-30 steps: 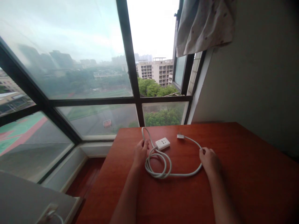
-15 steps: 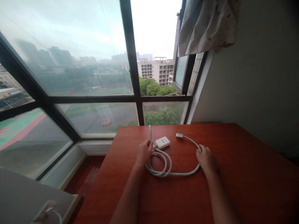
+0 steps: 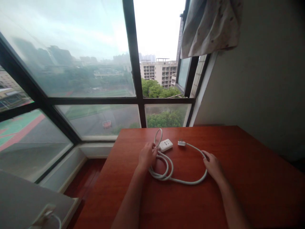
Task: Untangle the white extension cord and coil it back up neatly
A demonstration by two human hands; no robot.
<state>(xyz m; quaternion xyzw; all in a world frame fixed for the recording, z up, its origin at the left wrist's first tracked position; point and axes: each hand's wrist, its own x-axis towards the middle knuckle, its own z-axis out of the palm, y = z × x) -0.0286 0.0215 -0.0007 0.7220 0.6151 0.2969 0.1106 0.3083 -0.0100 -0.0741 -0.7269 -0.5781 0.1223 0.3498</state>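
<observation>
Just one cord [image 3: 183, 182], one socket block [image 3: 166, 145], one plug [image 3: 181, 143]
Two grips: left grip [image 3: 147, 156] and right grip [image 3: 213, 165], each closed round the cord.

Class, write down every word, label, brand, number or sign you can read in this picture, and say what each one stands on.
No text here can be read.
White socket block: holes only, no legible print.
Plug: too small to tell.
White cable: no marking visible.
Distant building: blurred, no sign legible.
</observation>
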